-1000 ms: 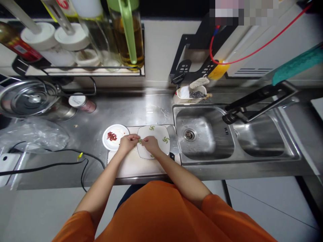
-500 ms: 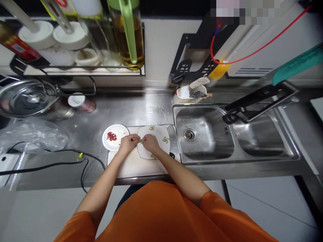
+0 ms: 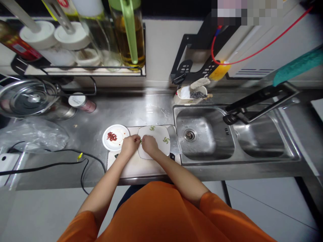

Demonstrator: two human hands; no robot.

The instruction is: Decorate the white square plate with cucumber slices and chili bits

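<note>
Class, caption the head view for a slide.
Left hand and right hand pinch a green piece over a square plate.

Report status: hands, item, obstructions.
Hands: left hand and right hand pinch small green piece. Over square plate, left edge. Beside left hand: round plate of red bits.

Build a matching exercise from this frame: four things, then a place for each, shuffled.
Things:
1. round plate
2. green piece
3. oil bottle
4. drain

Places:
A. on the wall shelf
B. in the sink basin nearest the plates
C. pinched between left hand and right hand
D. left of the square plate, holding red bits

Pairs: 1-D, 2-C, 3-A, 4-B
</note>
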